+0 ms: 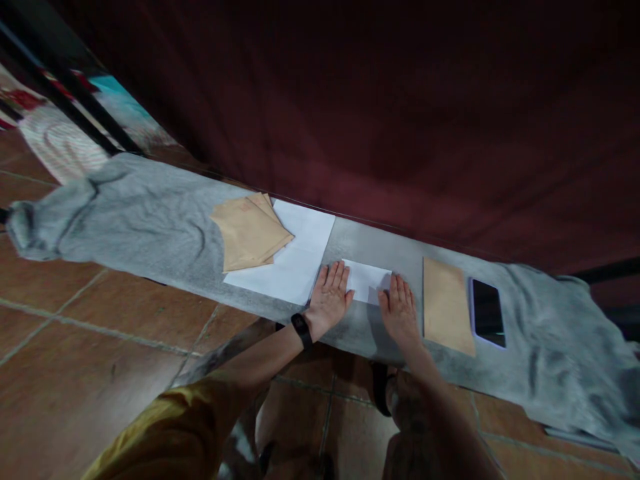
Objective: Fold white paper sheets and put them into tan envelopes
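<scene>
A small folded white paper [369, 280] lies on a long bench covered in grey cloth [150, 227]. My left hand [330, 298] lies flat with fingers stretched out, pressing on the paper's left edge; a black band is on that wrist. My right hand [399, 310] rests flat, fingers together and extended, on the paper's right lower edge. Neither hand grips anything.
Left of my hands lies a stack of white sheets [295, 257] with several brown envelopes [249, 231] on top. To the right are a single brown envelope [447, 305] and a dark phone [487, 312]. A dark red curtain [400, 120] hangs behind; tiled floor below.
</scene>
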Demonstrator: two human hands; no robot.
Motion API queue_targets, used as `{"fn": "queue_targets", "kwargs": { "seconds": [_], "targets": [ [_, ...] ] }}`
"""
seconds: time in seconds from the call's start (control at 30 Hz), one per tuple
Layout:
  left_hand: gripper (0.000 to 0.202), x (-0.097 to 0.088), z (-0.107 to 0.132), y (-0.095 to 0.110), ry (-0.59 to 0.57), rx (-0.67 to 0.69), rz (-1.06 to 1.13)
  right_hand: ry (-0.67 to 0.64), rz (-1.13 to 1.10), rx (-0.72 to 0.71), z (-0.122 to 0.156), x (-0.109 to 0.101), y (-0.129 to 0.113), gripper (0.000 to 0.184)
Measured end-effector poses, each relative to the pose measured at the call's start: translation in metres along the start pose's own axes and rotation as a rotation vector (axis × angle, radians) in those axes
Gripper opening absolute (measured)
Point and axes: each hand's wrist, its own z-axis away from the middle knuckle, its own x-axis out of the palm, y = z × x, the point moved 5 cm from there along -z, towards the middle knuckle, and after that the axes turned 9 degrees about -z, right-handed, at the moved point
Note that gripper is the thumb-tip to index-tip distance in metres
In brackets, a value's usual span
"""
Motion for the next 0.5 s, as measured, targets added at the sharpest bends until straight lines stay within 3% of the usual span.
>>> {"fn": "queue_targets", "kwargs": {
  "seconds": [0.27, 0.5],
  "targets": [
    [0.058, -0.006, -0.004, 0.009, 0.02, 0.093, -0.018, -0.094, -0.218, -0.086, -0.011, 0.006, -0.029, 0.059],
    [0.058, -0.004, -0.01, 0.008, 0.011, 0.106, 0.037, -0.177, -0.128, -0.11, -0.01, 0.017, -0.046, 0.058]
  ]
}}
